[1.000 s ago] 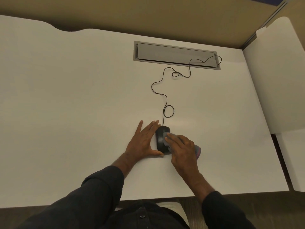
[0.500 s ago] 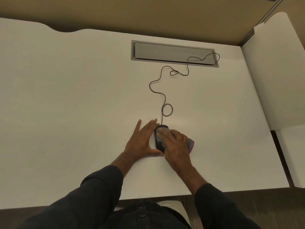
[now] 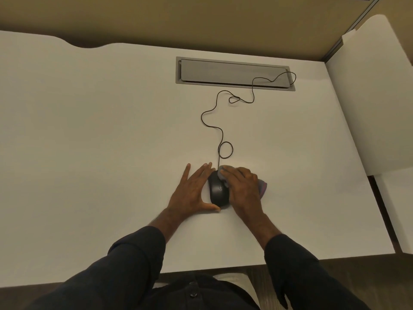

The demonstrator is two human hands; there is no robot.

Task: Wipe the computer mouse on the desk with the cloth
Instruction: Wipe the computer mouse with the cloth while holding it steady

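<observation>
Both hands are working at the black mouse (image 3: 218, 190) near the front of the white desk (image 3: 89, 142): left hand (image 3: 194, 190) lying flat, fingers straight, bracing its side; right hand (image 3: 242, 189) pressing a grey cloth (image 3: 262, 186) onto its right front.

Your left hand (image 3: 194, 190) lies flat on the desk (image 3: 89, 142) left of the mouse (image 3: 218, 190); your right hand (image 3: 242, 188) presses the cloth (image 3: 262, 186) on its right side, toward the near edge.
</observation>
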